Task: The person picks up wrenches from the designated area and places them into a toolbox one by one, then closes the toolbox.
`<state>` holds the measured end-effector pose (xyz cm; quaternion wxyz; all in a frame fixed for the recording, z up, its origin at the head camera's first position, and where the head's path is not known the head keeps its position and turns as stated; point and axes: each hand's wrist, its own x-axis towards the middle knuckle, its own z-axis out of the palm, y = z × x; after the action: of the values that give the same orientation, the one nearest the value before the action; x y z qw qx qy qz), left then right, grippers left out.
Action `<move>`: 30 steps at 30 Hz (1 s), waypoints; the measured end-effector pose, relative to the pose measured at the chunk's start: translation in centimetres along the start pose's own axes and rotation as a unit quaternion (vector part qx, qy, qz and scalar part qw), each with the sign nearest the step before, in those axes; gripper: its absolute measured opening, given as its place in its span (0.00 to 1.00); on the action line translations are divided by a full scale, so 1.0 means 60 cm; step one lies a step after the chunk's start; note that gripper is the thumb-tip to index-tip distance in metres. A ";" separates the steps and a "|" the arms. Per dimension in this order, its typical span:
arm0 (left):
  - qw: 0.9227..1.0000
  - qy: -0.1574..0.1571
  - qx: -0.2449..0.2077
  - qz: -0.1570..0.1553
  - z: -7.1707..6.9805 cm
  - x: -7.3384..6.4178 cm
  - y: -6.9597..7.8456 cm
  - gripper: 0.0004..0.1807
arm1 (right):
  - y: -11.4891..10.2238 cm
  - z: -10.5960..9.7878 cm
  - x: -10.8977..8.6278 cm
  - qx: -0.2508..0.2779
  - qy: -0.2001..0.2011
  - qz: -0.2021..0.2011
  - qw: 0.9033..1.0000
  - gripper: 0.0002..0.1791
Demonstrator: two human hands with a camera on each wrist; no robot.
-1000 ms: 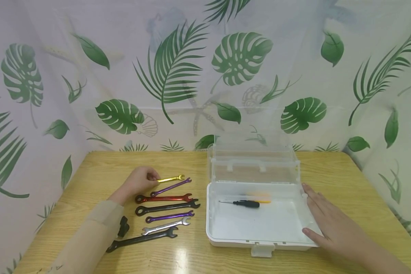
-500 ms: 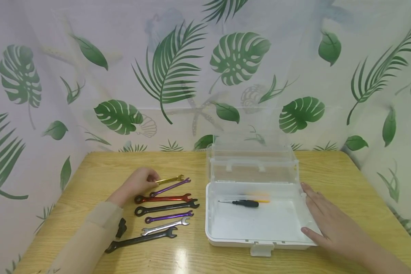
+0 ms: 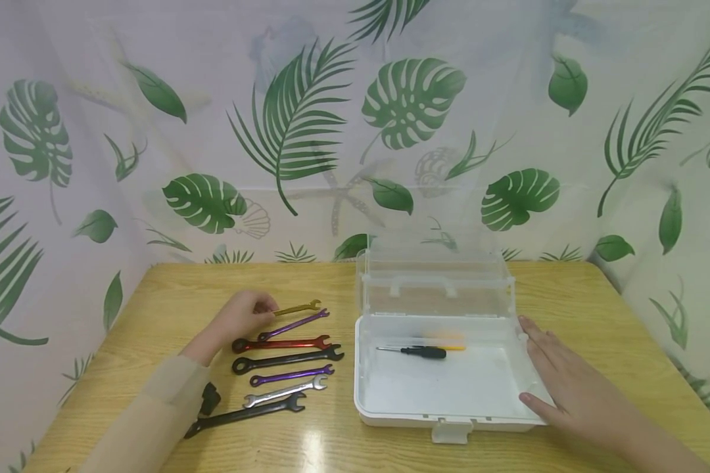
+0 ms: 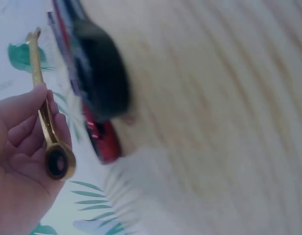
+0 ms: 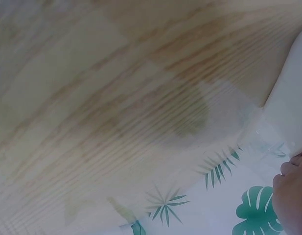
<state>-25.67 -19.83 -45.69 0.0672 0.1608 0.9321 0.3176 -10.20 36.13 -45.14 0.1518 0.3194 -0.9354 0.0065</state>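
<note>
My left hand (image 3: 244, 315) pinches a small gold combination wrench (image 3: 298, 308) between thumb and fingers at the far end of a column of wrenches. In the left wrist view, the ring end of this wrench (image 4: 58, 161) hangs below the thumb and its open end points away. Just nearer lies a purple wrench (image 3: 296, 324), then a red one (image 3: 290, 343). My right hand (image 3: 568, 387) rests with straight fingers along the right side of a white toolbox (image 3: 402, 422). Inside the box lie a black-handled screwdriver (image 3: 428, 353) and an orange-handled tool (image 3: 457, 347).
The toolbox's clear lid (image 3: 438, 295) stands raised at the back. Nearer me are a black wrench (image 3: 290, 359), another purple wrench (image 3: 292, 376), a silver wrench (image 3: 286, 391) and a long black wrench (image 3: 248, 415). A leaf-print sheet (image 3: 307, 217) hangs behind the wooden table (image 3: 331, 453).
The gold wrench has turned slightly in my left hand and looks duller, its open end a little farther right. My right hand stays at the toolbox's side.
</note>
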 end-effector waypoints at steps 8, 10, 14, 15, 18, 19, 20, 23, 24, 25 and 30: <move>1.000 0.018 -0.011 -0.015 -0.018 -0.010 0.036 0.06 | 0.001 0.003 -0.001 0.003 0.003 -0.003 1.000 0.50; 0.999 0.021 -0.018 -0.017 -0.023 -0.013 0.047 0.06 | 0.001 0.003 -0.001 0.005 0.004 -0.002 1.000 0.50; 0.999 0.025 -0.033 -0.013 -0.032 -0.019 0.068 0.07 | 0.001 0.004 -0.001 0.008 0.007 -0.003 1.000 0.50; 0.999 0.024 -0.037 -0.011 -0.034 -0.020 0.073 0.08 | 0.001 0.004 -0.001 0.008 0.008 -0.004 1.000 0.50; 0.999 0.022 -0.043 -0.006 -0.037 -0.022 0.091 0.08 | 0.001 0.005 0.000 0.008 0.010 -0.004 1.000 0.50; 0.999 0.021 -0.045 -0.004 -0.038 -0.022 0.098 0.08 | 0.001 0.005 0.000 0.009 0.010 -0.004 1.000 0.50; 0.999 0.020 -0.046 -0.003 -0.039 -0.023 0.105 0.07 | 0.001 0.005 -0.001 0.007 0.008 -0.002 1.000 0.51; 0.999 0.018 -0.046 0.002 -0.038 -0.023 0.125 0.07 | 0.001 0.005 -0.002 0.005 0.006 0.002 1.000 0.51; 0.999 0.017 -0.046 0.004 -0.037 -0.023 0.131 0.07 | 0.002 0.005 -0.002 0.005 0.004 0.003 1.000 0.51; 0.999 0.015 -0.048 0.006 -0.036 -0.022 0.136 0.07 | 0.001 0.005 -0.002 0.004 0.003 0.004 1.000 0.51; 0.998 0.007 -0.053 0.030 -0.024 -0.017 0.160 0.06 | 0.002 0.005 -0.003 0.003 0.000 0.005 1.000 0.52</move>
<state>-22.57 -13.83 -38.63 0.0595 0.1826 0.9090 0.3699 -10.24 36.28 -45.46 0.1504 0.3156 -0.9369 0.0100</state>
